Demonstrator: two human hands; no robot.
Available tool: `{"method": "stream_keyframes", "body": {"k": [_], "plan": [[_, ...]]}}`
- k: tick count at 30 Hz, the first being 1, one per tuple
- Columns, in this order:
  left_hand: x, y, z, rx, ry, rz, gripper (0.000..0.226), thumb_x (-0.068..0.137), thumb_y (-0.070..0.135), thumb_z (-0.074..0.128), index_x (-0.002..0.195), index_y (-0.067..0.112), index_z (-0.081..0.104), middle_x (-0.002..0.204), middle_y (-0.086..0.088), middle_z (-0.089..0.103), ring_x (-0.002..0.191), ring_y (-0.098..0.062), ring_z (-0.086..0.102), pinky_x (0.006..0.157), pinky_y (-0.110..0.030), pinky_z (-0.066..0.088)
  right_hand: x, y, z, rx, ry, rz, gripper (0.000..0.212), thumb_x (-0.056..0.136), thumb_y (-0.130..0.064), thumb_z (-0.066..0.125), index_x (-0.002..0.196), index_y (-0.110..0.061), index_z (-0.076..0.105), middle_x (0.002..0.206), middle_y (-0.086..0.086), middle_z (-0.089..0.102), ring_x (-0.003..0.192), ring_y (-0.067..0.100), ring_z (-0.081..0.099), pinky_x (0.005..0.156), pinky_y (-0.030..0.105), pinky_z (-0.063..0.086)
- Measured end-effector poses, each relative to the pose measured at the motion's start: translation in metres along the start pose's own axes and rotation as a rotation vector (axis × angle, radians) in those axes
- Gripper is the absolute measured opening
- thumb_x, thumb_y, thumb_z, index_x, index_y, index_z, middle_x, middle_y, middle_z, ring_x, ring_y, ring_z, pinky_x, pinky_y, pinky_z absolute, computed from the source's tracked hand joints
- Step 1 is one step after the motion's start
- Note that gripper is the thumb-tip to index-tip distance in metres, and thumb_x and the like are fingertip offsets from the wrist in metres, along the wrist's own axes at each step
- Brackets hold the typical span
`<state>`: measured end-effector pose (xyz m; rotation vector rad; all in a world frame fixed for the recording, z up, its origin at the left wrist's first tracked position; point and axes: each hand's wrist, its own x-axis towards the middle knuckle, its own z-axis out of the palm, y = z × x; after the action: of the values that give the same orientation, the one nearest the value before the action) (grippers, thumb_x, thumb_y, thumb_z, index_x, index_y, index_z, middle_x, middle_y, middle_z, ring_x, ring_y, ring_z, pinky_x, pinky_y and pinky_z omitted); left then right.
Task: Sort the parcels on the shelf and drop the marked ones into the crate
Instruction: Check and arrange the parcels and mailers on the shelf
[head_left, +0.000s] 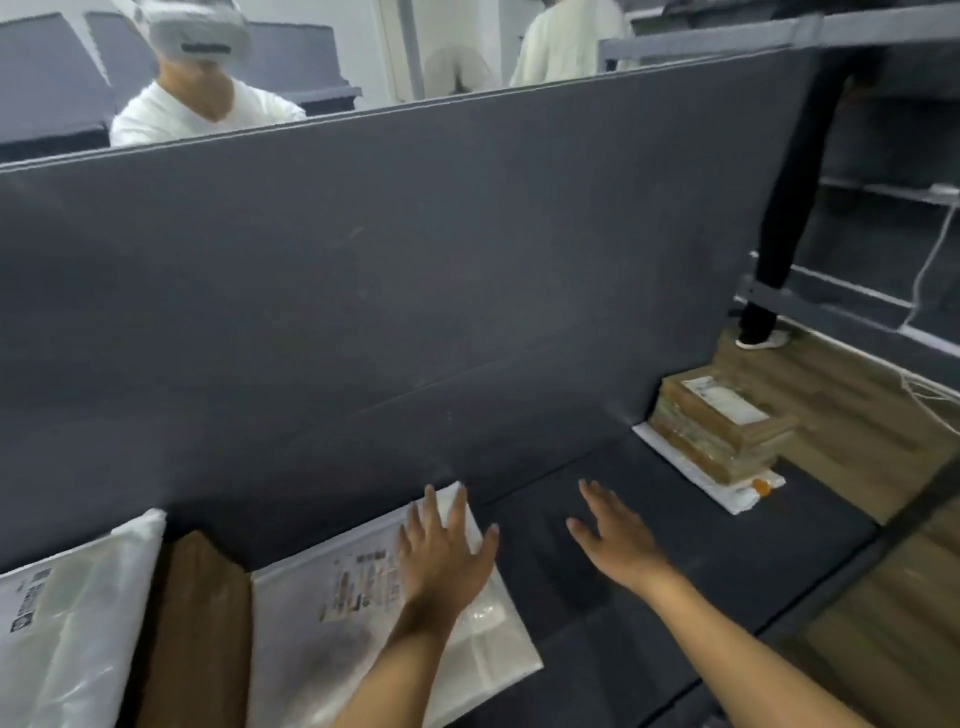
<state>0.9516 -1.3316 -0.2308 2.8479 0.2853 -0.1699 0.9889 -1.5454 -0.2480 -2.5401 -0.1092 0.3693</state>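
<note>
The step in hand seems to be the sorting: the person checks one parcel on the shelf (675, 525) before any drop is made. The left hand (441, 545) is wide open, with fingers spread and straight, over the far right part of a flat white parcel (301, 649). The picture is a little blurred, so I cannot tell if the palm presses on it or only hovers. The right hand (618, 540) is also open, fingers straight, above the bare dark shelf just beside the parcel, and it holds nothing.

The white parcel is a thin plastic mailer that lies flat, with a printed label (363, 577) on top; the text is too small to read. It probably is soft and slippery.

The next move, I think, calls for reading the label, then curling fingers under an edge to lift it. The crate is not in view.

A brown parcel (197, 623) lies just left of it, and a stack of cardboard boxes (722, 421) stands well apart at the right end.
</note>
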Motion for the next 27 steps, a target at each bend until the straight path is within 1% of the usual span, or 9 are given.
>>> {"method": "stream_keyframes", "body": {"k": [2,5,6,11,17,20,23,25,27], "plan": [[0.008,0.042,0.005,0.023,0.005,0.095,0.072,0.091,0.065,0.026,0.152,0.033,0.004,0.161,-0.007,-0.002,0.148,-0.031,0.002,0.119,-0.046,0.007,-0.011,0.040,-0.033,0.056,0.091,0.119,0.067,0.098,-0.048,0.035,0.152,-0.023,0.006,0.160,-0.005,0.006,0.148,0.018,0.008,0.118,0.042,0.018],[0.015,0.101,0.011,0.024,-0.016,0.232,0.072,0.091,0.064,0.028,0.152,0.032,0.005,0.161,-0.008,-0.002,0.148,-0.032,0.003,0.120,-0.046,0.008,-0.034,0.098,-0.072,0.133,0.261,0.265,0.067,0.095,-0.048,0.041,0.151,-0.017,0.018,0.156,0.005,0.025,0.139,0.025,0.032,0.110,0.041,0.034],[0.017,0.117,0.014,0.024,-0.031,0.269,0.072,0.092,0.064,0.028,0.152,0.032,0.005,0.161,-0.008,-0.002,0.148,-0.032,0.002,0.120,-0.047,0.008,-0.043,0.113,-0.083,0.166,0.305,0.308,0.067,0.094,-0.048,0.042,0.150,-0.018,0.020,0.154,0.006,0.028,0.137,0.026,0.035,0.108,0.042,0.036],[0.028,0.176,0.017,0.046,-0.081,0.400,0.072,0.091,0.064,0.028,0.152,0.032,0.004,0.161,-0.007,-0.006,0.148,-0.031,0.000,0.120,-0.046,0.007,-0.071,0.162,-0.110,0.279,0.394,0.473,0.070,0.095,-0.047,0.041,0.152,-0.019,0.012,0.158,0.003,0.015,0.143,0.023,0.022,0.112,0.037,0.027],[0.061,0.224,0.018,0.088,-0.115,0.512,0.075,0.089,0.067,0.030,0.152,0.033,0.007,0.161,-0.006,-0.004,0.148,-0.031,0.000,0.119,-0.047,0.008,-0.063,0.174,-0.117,0.341,0.421,0.525,0.087,0.087,-0.055,0.052,0.152,-0.018,0.008,0.159,0.001,0.010,0.145,0.021,0.017,0.113,0.035,0.024],[0.081,0.252,0.029,0.112,-0.134,0.591,0.075,0.089,0.067,0.030,0.152,0.032,0.009,0.161,-0.006,-0.003,0.147,-0.031,0.000,0.119,-0.047,0.008,-0.045,0.182,-0.125,0.318,0.393,0.583,0.093,0.083,-0.060,0.055,0.152,-0.019,0.009,0.159,0.000,0.009,0.144,0.022,0.018,0.111,0.036,0.027],[0.102,0.276,0.047,0.105,-0.141,0.678,0.072,0.091,0.062,0.035,0.151,0.030,0.013,0.161,-0.006,0.001,0.147,-0.032,0.002,0.119,-0.048,0.009,-0.017,0.196,-0.131,0.240,0.379,0.576,0.096,0.081,-0.064,0.054,0.151,-0.013,0.014,0.158,0.007,0.015,0.144,0.025,0.021,0.110,0.036,0.029],[0.117,0.288,0.059,0.101,-0.163,0.716,0.071,0.092,0.056,0.040,0.151,0.029,0.013,0.161,-0.007,0.003,0.147,-0.033,0.003,0.118,-0.048,0.010,0.002,0.206,-0.136,0.201,0.367,0.563,0.093,0.084,-0.060,0.054,0.150,-0.008,0.015,0.156,0.012,0.018,0.141,0.029,0.026,0.106,0.036,0.032],[0.132,0.299,0.071,0.101,-0.176,0.736,0.072,0.091,0.054,0.044,0.151,0.031,0.012,0.161,-0.007,0.004,0.146,-0.035,0.006,0.117,-0.050,0.013,0.023,0.218,-0.143,0.264,0.397,0.562,0.087,0.087,-0.053,0.055,0.150,-0.008,0.015,0.155,0.014,0.020,0.138,0.032,0.031,0.104,0.036,0.034]]}}
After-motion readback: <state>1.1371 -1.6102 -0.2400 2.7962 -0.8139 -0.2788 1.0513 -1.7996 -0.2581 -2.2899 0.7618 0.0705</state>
